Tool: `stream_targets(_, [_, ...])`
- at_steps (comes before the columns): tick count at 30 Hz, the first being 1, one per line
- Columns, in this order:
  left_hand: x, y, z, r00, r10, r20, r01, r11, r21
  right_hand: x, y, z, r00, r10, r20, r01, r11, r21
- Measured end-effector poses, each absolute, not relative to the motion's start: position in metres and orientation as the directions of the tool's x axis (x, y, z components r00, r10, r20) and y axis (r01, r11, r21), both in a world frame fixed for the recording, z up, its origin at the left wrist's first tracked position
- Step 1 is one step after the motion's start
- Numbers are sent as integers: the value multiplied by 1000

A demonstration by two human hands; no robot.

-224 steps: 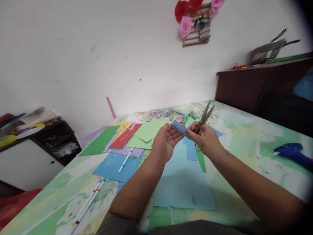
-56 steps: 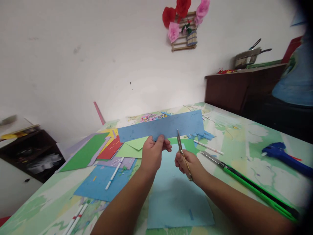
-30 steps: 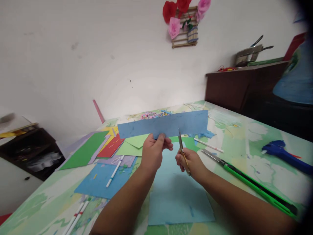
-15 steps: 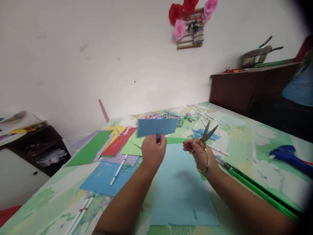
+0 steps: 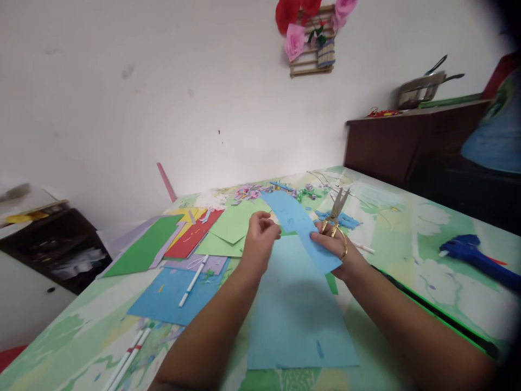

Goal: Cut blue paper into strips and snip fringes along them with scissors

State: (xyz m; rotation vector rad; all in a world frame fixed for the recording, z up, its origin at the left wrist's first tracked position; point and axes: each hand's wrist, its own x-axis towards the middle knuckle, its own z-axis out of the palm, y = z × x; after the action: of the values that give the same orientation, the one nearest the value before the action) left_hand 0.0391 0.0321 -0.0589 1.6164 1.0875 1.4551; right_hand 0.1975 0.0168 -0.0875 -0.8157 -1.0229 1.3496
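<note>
A: Where is the blue paper strip (image 5: 299, 220) found?

B: Above the table (image 5: 411, 271), bent and sloping. Its near end is pinched by the right hand (image 5: 350, 262), thumb on top. The gold-handled scissors (image 5: 334, 216) are carried in the same hand, blades parted and pointed away.

A: And the left hand (image 5: 260, 239)?

B: Held just beside the strip, fingers loosely curled; nothing is seen gripped. A light blue sheet (image 5: 299, 309) is laid out below both hands.

A: Any containers noted?

B: At left, a cabinet with a white door (image 5: 28, 296). Whitish crumpled material (image 5: 79, 263) is held in its open compartment; the darker contents above cannot be made out. At right, a metal pan (image 5: 419, 92) is set on a dark wooden cabinet (image 5: 382, 146). Two handles are seen jutting up there; the pan's inside is hidden.

A: Near the right forearm?

B: A green utility knife (image 5: 442, 317), partly covered by it. Farther right, a blue glue gun (image 5: 480, 259) is laid down.
</note>
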Motion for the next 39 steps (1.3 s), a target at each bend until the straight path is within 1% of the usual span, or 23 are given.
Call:
stream_targets(1, [40,33,-56,78,960,267,-18,-267,964,197,18,-89,-41,993,114,-362,91,-928])
stream_targets(2, [40,33,-54,157,972,177,-90,-164,982,197,19,-90,-34,992,121,-339,102,-935])
stream_targets(3, [41,34,-53,214,968,132,-89,-116,989,197,21,-92,-31,991,133,-300,118,-947])
stream_targets(4, [41,34,-53,239,963,123,-48,-115,992,198,22,-95,-22,988,151,-233,141,-962])
stream_targets(6, [40,34,-54,188,967,170,69,-186,980,200,24,-97,36,975,219,-4,220,-976])
stream_targets(8, [37,34,-54,92,967,238,139,-249,958,203,21,-97,107,937,333,245,299,-922])
stream_targets(9, [35,34,-54,53,964,262,156,-267,951,203,17,-95,121,911,394,337,335,-880])
stream_targets(11, [32,33,-52,5,955,297,186,-293,938,201,8,-90,71,885,459,404,396,-825])
stream_targets(12, [31,32,-50,-9,953,304,191,-296,936,198,3,-88,-13,889,458,414,422,-807])
stream_targets(14, [29,30,-47,-35,953,300,166,-291,942,188,-5,-89,-186,910,371,346,414,-842])
stream_targets(15, [29,29,-45,-47,953,299,145,-289,946,183,-7,-91,-245,914,323,329,392,-859])
stream_targets(16, [30,29,-44,-57,952,300,125,-292,948,177,-8,-94,-293,915,279,328,370,-869])
stream_targets(18, [30,27,-43,-63,949,310,105,-303,947,168,-6,-103,-335,924,183,298,288,-910])
stream_targets(22, [30,25,-42,-48,951,305,145,-296,944,165,1,-115,-304,941,146,213,216,-953])
stream_targets(26, [29,27,-44,-48,956,291,165,-279,946,170,3,-117,-273,957,103,219,166,-961])
stream_targets(29, [30,29,-45,-69,954,293,140,-281,949,170,1,-119,-298,952,68,219,137,-966])
stream_targets(31, [30,29,-45,-71,951,303,153,-289,945,168,0,-119,-322,946,44,206,115,-972])
stream_targets(35, [30,24,-45,-32,937,349,286,-326,901,163,-3,-112,-308,952,-2,161,50,-986])
stream_targets(37, [32,23,-47,-10,931,365,357,-338,871,160,-5,-107,-282,959,4,129,43,-991])
stream_targets(39, [35,22,-50,29,936,350,393,-333,857,159,-7,-104,-271,962,33,99,62,-993])
